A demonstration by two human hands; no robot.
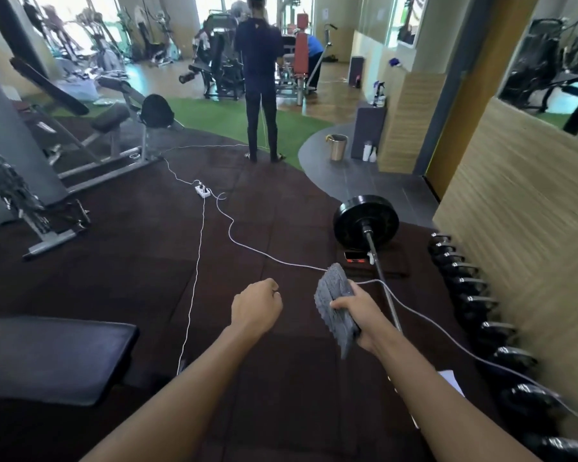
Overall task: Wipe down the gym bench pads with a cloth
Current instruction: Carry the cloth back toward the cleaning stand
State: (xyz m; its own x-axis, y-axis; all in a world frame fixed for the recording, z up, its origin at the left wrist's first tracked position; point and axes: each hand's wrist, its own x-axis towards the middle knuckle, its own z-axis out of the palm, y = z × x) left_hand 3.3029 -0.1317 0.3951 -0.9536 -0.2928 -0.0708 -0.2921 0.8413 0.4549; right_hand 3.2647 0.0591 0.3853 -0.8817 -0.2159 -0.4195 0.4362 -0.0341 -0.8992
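Low on my left, pad point(54, 355) lies well apart from cloth point(331, 295). R hand point(359, 316) grips cloth folded, prob. so 1 flat face meets pad; L hand point(257, 306) curled, empty, free to brace.

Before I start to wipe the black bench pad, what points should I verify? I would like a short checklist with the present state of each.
1. Grey folded cloth gripped in the right hand: ok.
2. Left hand free to help: ok, curled and holding nothing.
3. Cloth on the black padded bench pad: not ok; the pad is at lower left, apart from both hands.
4. Floor beside the bench free of the thin white cable: not ok; it runs close by and could likely catch a foot.
5. Cloth damp enough: cannot tell.
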